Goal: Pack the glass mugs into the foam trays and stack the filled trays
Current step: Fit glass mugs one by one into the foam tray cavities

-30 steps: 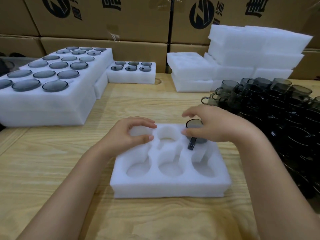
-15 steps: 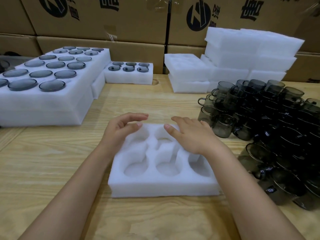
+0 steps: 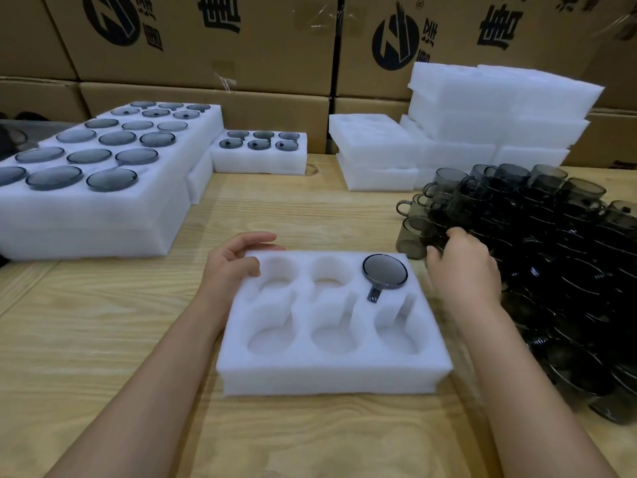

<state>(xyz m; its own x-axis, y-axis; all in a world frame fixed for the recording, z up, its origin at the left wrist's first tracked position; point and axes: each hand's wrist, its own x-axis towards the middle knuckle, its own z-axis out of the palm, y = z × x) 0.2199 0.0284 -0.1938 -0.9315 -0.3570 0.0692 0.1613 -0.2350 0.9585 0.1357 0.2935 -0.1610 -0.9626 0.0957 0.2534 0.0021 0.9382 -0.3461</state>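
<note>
— One smoky grey glass mug (image 3: 385, 271) sits upside-down in the far-right pocket of my white foam tray (image 3: 331, 372).
— Hands?
— My left hand (image 3: 234, 265) grips its far-left corner. My right hand (image 3: 463, 270) curls round a second mug (image 3: 437, 240) at the heap's edge.

Wood table (image 3: 103, 339) w/ foam trays (image 3: 327, 374), glass mugs (image 3: 551, 270)

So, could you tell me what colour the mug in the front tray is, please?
The mug is smoky grey glass, best seen in the head view.

foam tray (image 3: 327, 372): plain white
mugs (image 3: 551, 215): smoky grey, see-through
tabletop (image 3: 103, 339): pale wood, streaked with grain
boxes (image 3: 275, 46): brown, printed in black
</note>
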